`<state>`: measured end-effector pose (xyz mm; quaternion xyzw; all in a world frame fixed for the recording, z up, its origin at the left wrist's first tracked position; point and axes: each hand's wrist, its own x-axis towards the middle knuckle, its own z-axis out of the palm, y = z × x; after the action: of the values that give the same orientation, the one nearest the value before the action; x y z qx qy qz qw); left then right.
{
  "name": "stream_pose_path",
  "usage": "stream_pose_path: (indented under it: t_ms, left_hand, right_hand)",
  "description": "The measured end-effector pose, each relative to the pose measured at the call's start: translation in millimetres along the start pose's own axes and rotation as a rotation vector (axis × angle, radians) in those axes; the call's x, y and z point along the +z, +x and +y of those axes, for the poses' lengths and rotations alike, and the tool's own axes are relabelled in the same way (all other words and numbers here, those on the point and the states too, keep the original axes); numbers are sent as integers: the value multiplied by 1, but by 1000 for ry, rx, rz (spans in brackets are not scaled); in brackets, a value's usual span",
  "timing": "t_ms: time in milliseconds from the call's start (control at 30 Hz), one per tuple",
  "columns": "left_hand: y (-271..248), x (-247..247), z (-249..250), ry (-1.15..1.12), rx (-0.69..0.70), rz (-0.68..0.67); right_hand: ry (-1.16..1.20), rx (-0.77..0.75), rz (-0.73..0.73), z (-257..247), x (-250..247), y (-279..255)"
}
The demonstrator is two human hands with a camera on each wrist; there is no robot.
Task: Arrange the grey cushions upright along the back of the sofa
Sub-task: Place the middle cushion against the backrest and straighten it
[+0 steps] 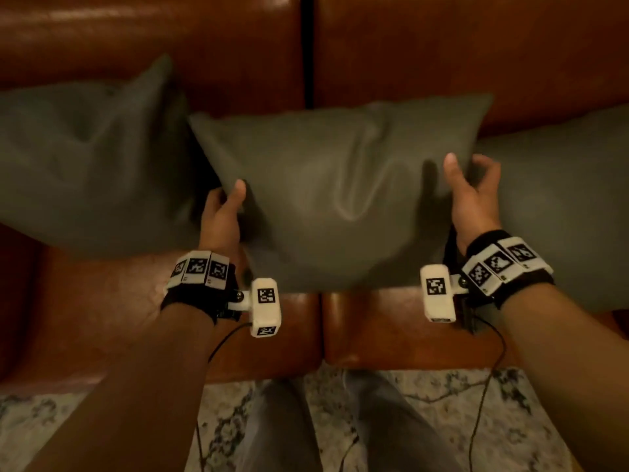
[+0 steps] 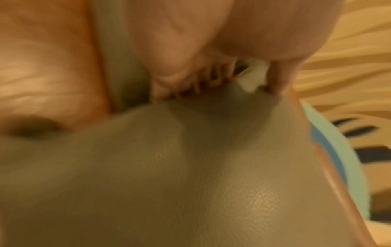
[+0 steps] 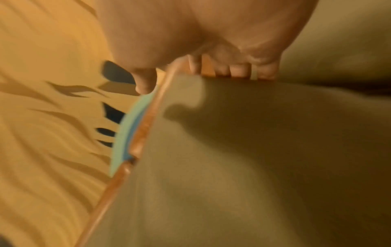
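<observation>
Three grey cushions lie along a brown leather sofa in the head view. I hold the middle cushion (image 1: 333,199) by its two side edges, its face tilted toward me and its lower edge over the seat. My left hand (image 1: 228,195) grips its left edge, thumb in front and fingers behind. My right hand (image 1: 471,185) grips its right edge the same way. The left wrist view shows my left hand (image 2: 190,66) pinching the cushion (image 2: 169,167). In the right wrist view my right hand (image 3: 211,50) curls over the cushion's (image 3: 253,150) edge. The left cushion (image 1: 85,165) and right cushion (image 1: 561,216) lean against the backrest.
The sofa backrest (image 1: 204,39) has a dark gap between its two sections, right behind the held cushion. The seat (image 1: 102,318) shows bare leather in front. My legs (image 1: 289,430) stand on a patterned rug (image 1: 442,420). Thin cables hang from both wrist cameras.
</observation>
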<state>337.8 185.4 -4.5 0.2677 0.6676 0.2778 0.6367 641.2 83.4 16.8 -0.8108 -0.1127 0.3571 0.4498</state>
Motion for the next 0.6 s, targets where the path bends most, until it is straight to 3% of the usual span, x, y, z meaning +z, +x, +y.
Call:
stream_pose_path:
  t_ms: [133,267,433,600]
  left_hand:
    - [22,16,36,89,181,-5]
    - [47,23,56,268,160,54]
    - [65,21,60,370,217,99]
    - [74,19,58,404,85,21]
  right_hand:
    - [9,-112,-3,-33,19,17]
    - [-109,-89,-87,-44,39,35]
    - [-139,-82,-5,-46,42,35]
    - [-253,-11,-13,-40,51,30]
